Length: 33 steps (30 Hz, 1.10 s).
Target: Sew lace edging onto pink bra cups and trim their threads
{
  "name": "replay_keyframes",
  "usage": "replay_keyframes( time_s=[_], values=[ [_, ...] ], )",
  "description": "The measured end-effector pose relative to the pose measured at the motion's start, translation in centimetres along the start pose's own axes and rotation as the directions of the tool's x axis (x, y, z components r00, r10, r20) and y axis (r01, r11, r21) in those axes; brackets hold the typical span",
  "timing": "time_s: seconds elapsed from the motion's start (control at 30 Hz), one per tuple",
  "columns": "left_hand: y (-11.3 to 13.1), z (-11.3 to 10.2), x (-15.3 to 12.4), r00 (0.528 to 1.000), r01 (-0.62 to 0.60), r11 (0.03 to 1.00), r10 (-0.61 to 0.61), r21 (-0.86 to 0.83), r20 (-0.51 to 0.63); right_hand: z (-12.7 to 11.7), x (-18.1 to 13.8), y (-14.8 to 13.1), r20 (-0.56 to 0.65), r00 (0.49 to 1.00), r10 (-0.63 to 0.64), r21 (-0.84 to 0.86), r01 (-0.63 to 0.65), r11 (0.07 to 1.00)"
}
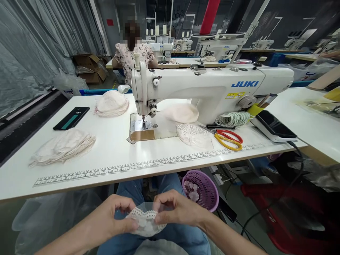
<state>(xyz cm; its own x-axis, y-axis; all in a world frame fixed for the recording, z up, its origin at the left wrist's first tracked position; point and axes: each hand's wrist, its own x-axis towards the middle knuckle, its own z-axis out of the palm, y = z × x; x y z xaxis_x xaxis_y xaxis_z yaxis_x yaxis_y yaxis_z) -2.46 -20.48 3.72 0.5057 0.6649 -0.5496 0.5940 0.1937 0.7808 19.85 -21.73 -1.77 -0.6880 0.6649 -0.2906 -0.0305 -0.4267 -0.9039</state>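
Over my lap, a small white lace-edged fabric piece is stretched between my two hands. My left hand pinches its left side between thumb and fingers. On the opposite side, my right hand grips the scalloped edge the same way. Beyond the table edge stands a white JUKI sewing machine, its needle area above a metal plate with nothing under the presser foot. A lace piece lies flat right of the plate, and a padded cup-shaped piece rests under the machine arm.
Two stacks of pale fabric pieces, a near stack and a far stack, lie left, beside a phone. Red-and-yellow scissors, corded loops and a black-topped device sit right. A purple basket stands below. A person sits ahead.
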Motion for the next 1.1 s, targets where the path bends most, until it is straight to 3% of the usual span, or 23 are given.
replay_keyframes(
  time_s=[0.1,0.23,0.33,0.4,0.43,0.47,0.53,0.6,0.63,0.7,0.8,1.1],
  values=[
    [-1.2,1.0,0.4,0.999,-0.009,1.000,0.008,-0.025,-0.031,0.1,0.0,0.4,0.014,0.998,-0.053,-0.111,0.054,0.992],
    [-1.3,1.9,0.2,0.994,-0.061,0.978,0.078,0.200,-0.074,1.3,1.0,0.7,-0.040,0.985,-0.166,-0.268,0.150,0.952],
    [-1.6,2.3,-0.2,0.968,-0.135,0.918,0.203,0.374,-0.150,2.0,1.3,1.0,-0.100,0.933,-0.346,-0.466,0.263,0.845],
    [-2.4,2.6,-0.4,0.916,-0.227,0.865,0.346,0.447,-0.203,2.3,1.1,1.1,-0.090,0.867,-0.490,-0.617,0.338,0.711],
    [-2.8,2.9,-0.4,0.860,-0.292,0.822,0.449,0.489,-0.242,2.3,1.0,1.2,-0.065,0.831,-0.553,-0.690,0.363,0.626],
    [-3.3,3.1,-0.4,0.775,-0.353,0.759,0.565,0.547,-0.284,2.3,0.8,1.2,-0.028,0.795,-0.607,-0.760,0.377,0.529],
    [-4.2,3.8,-0.4,0.538,-0.422,0.572,0.783,0.704,-0.313,2.4,0.5,1.4,0.074,0.722,-0.688,-0.876,0.377,0.301],
    [-4.9,4.6,-0.5,0.309,-0.389,0.366,0.916,0.846,-0.254,2.3,0.4,1.7,0.179,0.646,-0.742,-0.931,0.355,0.084],
    [-5.2,4.9,-0.5,0.237,-0.357,0.291,0.947,0.888,-0.215,2.3,0.5,1.9,0.224,0.607,-0.763,-0.938,0.346,0.000],
    [-5.4,5.4,-0.6,0.158,-0.316,0.194,0.976,0.929,-0.150,2.3,0.6,2.3,0.277,0.547,-0.790,-0.938,0.332,-0.100],
    [-5.4,5.6,-0.6,0.136,-0.297,0.145,0.985,0.944,-0.109,2.2,0.9,2.8,0.295,0.517,-0.804,-0.935,0.330,-0.130],
    [-5.4,5.3,-0.1,0.122,-0.277,0.082,0.991,0.957,-0.050,2.5,1.1,2.2,0.276,0.512,-0.814,-0.944,0.305,-0.128]
  ],
)
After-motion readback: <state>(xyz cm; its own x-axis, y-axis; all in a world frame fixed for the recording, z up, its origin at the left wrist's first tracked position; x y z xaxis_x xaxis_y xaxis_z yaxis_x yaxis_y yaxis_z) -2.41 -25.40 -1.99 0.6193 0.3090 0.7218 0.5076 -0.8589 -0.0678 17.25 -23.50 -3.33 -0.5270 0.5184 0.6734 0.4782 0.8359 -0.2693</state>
